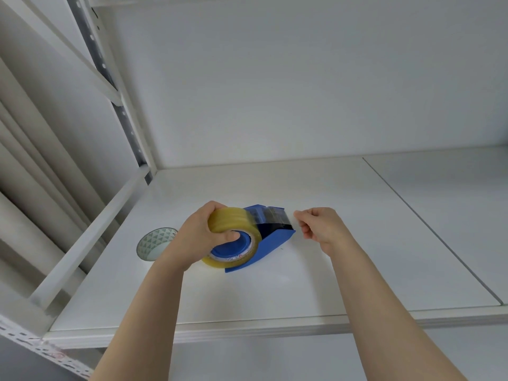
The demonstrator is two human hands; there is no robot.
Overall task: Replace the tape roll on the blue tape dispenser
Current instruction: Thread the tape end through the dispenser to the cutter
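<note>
Open white shelf [357,243] lies bare to the right and front of the blue dispenser [270,243]; a patterned tape roll [154,243] sits near its left.

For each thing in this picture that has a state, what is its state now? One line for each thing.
Yellow tape roll: mounted on the dispenser hub, gripped by the left hand.
Blue tape dispenser: resting on the shelf, loaded, tape strip drawn over its front.
Patterned tape roll: lying on the shelf left of the dispenser, untouched.
Left hand: closed around the yellow roll.
Right hand: fingers pinched beside the dispenser's front, at the strip's end.
</note>
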